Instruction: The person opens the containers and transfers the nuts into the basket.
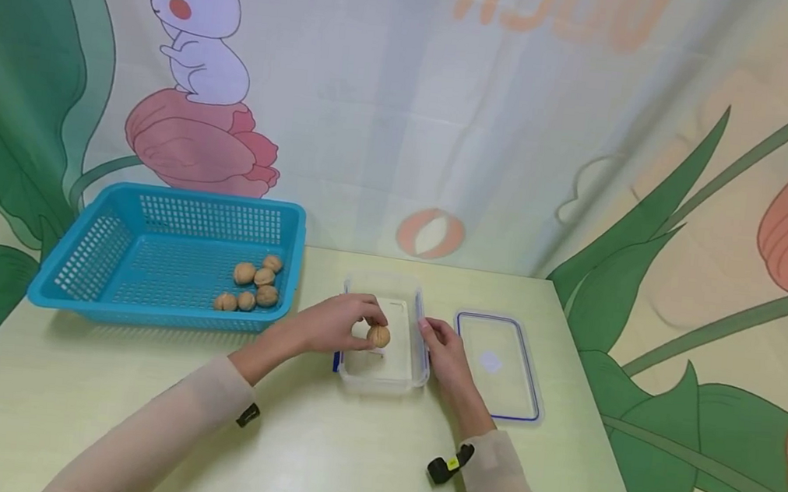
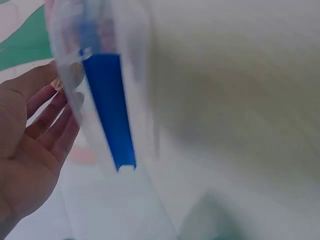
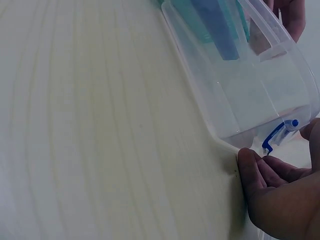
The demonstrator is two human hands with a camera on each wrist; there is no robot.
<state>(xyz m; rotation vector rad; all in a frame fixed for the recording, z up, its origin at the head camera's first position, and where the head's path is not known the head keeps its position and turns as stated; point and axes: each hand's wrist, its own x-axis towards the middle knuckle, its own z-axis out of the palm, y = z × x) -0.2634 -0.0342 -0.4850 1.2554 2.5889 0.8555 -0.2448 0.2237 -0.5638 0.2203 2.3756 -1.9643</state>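
Note:
My left hand (image 1: pixel 336 324) pinches a walnut (image 1: pixel 378 336) between thumb and fingers, over the inside of a clear plastic container (image 1: pixel 382 386). The left wrist view catches only a sliver of this walnut (image 2: pixel 58 84) behind the container's wall, beside a blue clip (image 2: pixel 109 107). At the container's right side, my right hand (image 1: pixel 452 364) holds the wall, thumb by the rim. Its bent fingers (image 3: pixel 255 170) lie low against the outside, near another blue clip (image 3: pixel 276 134). The container's bottom shows no walnuts, though the left hand covers part of it.
On the left stands a blue plastic basket (image 1: pixel 162 318) with several walnuts (image 1: pixel 265 277) gathered in its right end. A clear lid with a blue seal (image 1: pixel 520 370) lies right of the container. Behind the table hangs a printed curtain (image 1: pixel 377 119).

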